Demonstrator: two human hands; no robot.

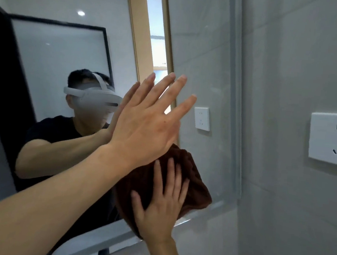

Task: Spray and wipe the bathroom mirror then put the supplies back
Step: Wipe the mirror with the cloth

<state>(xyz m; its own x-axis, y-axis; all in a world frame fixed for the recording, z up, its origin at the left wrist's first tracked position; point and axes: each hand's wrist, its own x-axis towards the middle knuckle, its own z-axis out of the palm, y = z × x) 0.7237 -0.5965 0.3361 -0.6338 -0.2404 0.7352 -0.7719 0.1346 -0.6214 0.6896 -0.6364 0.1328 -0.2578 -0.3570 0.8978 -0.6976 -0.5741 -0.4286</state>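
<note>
Right hand (159, 204) presses the brown cloth (187, 182) flat-fingered at the mirror (202, 48)'s lower-right corner (unwiped glass lies up-left); left hand (145, 125) open, fingers spread, on the glass.

White wall socket (334, 140) on grey tiled wall (304, 58)

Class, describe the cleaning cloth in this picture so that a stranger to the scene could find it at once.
Start at the large wall mirror and follow it down to its lower right corner. There the right hand presses a bunched cloth flat against the glass, just below the open left hand. It is dark brown, unlike the pale tiles and white socket.
</note>
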